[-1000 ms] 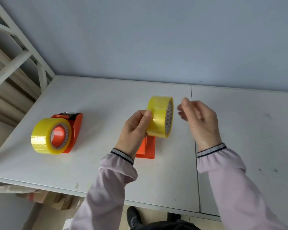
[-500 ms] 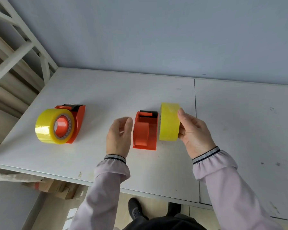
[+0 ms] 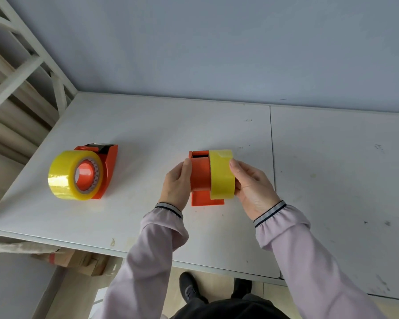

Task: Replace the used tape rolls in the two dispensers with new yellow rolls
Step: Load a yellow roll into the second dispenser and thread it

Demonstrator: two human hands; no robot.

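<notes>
At the middle of the white table (image 3: 148,139) stands an orange dispenser (image 3: 199,178). A yellow tape roll (image 3: 222,174) sits partly over the right end of its orange hub. My right hand (image 3: 251,187) grips the roll from the right. My left hand (image 3: 177,183) presses flat against the dispenser's left side. Further left lies a second orange dispenser (image 3: 108,166) on its side, with a yellow roll (image 3: 72,178) on its hub.
A white metal frame (image 3: 21,72) rises at the table's left edge. Cardboard boxes (image 3: 78,261) lie on the floor under the front edge. A seam (image 3: 272,157) divides the tabletop just right of my right hand. A blue-grey wall stands behind.
My right hand has brought the yellow roll leftwards onto the middle dispenser's hub. My left hand, open beside the dispenser before, now rests against its left side.
</notes>
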